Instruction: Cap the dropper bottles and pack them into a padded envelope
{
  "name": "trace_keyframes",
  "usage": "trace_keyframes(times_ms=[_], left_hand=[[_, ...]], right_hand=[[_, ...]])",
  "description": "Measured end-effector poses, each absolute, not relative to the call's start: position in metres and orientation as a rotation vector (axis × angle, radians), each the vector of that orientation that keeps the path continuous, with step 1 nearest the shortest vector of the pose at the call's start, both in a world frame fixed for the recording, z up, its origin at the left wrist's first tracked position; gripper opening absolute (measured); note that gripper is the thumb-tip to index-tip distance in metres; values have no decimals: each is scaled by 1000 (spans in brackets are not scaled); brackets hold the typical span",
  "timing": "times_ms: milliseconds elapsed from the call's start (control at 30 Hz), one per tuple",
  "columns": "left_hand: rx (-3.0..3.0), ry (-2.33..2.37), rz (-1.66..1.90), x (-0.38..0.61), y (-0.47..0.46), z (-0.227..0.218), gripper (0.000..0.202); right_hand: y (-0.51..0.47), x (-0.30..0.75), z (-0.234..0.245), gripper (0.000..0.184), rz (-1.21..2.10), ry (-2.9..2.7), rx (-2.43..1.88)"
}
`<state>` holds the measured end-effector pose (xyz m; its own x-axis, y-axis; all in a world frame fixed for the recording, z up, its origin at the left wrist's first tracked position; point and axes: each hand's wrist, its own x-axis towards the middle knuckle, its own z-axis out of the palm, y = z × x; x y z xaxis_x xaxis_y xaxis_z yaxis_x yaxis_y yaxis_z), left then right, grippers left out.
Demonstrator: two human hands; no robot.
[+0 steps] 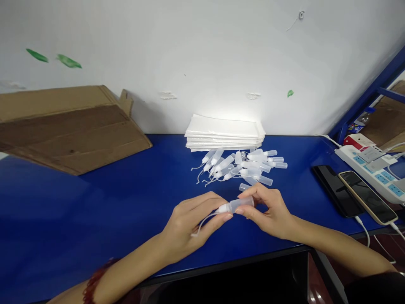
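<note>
Between my two hands lies a small translucent squeeze bottle (241,204), tilted nearly level, with a white cap and a thin curved tube. My right hand (268,209) pinches the bottle's base end between thumb and fingers. At the cap end, my left hand (196,219) has its thumb and fingers closed around the white cap, and the tube curves back over this palm. Just beyond my hands, several similar bottles (224,162) with bent tubes lie in a loose pile on the blue table (126,202).
A stack of white padded sleeves (224,131) rests against the wall behind the pile. Folded cardboard (69,131) leans at the left. On the right are a black phone (337,190), a phone in a pale case (367,197) and a white power strip (376,173) with cables.
</note>
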<state>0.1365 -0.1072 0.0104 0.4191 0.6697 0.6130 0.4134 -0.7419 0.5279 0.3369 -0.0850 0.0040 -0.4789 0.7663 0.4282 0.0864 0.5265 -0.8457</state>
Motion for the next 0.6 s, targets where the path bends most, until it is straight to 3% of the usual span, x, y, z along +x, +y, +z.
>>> trace_keyframes(times_ms=[300,433,600], left_hand=[[2037,1015,834,138,-106,17,48],[2173,1028,966,140,-108,8,44],[2532,964,1168,139,-109,-4,28]], right_hand=[[-80,340,-1,25,27,-2245,-412],[-81,339,-2,29,154,-2276,-519],[-83,337,4,36,668,-2213,-676]])
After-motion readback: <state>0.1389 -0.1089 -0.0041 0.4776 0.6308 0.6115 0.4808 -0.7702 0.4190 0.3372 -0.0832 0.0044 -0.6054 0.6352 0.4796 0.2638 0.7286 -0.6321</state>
